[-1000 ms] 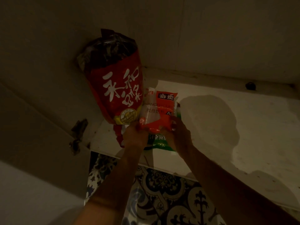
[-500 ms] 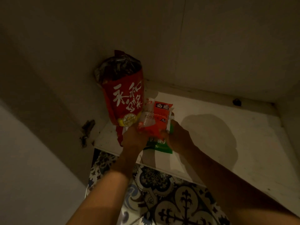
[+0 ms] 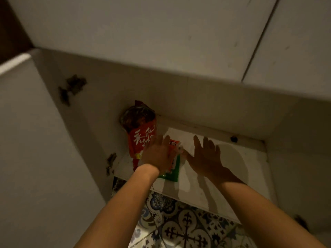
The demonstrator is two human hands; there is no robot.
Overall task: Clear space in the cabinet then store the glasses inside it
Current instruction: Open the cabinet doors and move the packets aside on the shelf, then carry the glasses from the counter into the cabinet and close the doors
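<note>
The cabinet shelf (image 3: 236, 176) is white and lies open in front of me. A tall red bag with white characters (image 3: 141, 138) stands in its back left corner. Small packets, one red and white (image 3: 174, 144) over a green one (image 3: 174, 173), lie beside the bag. My left hand (image 3: 157, 156) lies over these packets and holds them against the bag. To their right, my right hand (image 3: 206, 156) hovers over the shelf, fingers spread, holding nothing. No glasses are in view.
The cabinet door (image 3: 35, 158) stands open at the left, with rusty hinges (image 3: 111, 162) on the side wall. A small dark knob (image 3: 233, 139) sits at the shelf's back edge. Patterned blue and white tiles (image 3: 179, 226) lie below the shelf's front edge.
My right hand has let go of the packets and opened to their right. The left hand stays on them beside the red bag. My view has pulled back and up.
</note>
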